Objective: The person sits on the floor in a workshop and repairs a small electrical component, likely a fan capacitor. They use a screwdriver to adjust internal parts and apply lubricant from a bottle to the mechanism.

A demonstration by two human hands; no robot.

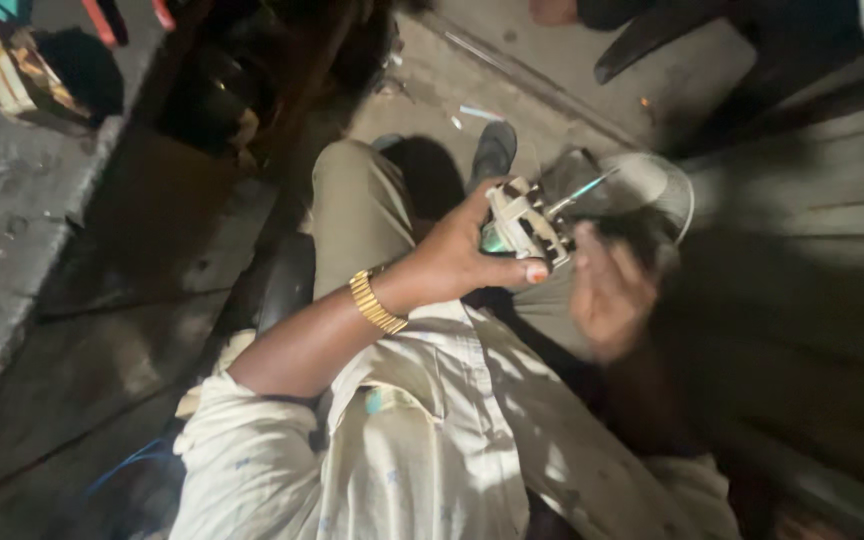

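Note:
My left hand (467, 255), with a gold watch band (376, 302) on its wrist, grips a small white plastic part (524, 225) with dark openings, held above my lap. My right hand (607, 290) is blurred, just right of that part, and seems to hold a thin tool with a green-tinted shaft (584, 190) pointing up and to the right; the grip itself is smeared. My legs in khaki trousers (352, 205) stretch away toward a dark shoe (493, 150).
A round wire fan guard (677, 190) lies on the concrete floor beyond my hands. Another person's foot (553, 11) and a dark chair leg (652, 40) are at the top. Dark clutter (222, 90) stands at the upper left.

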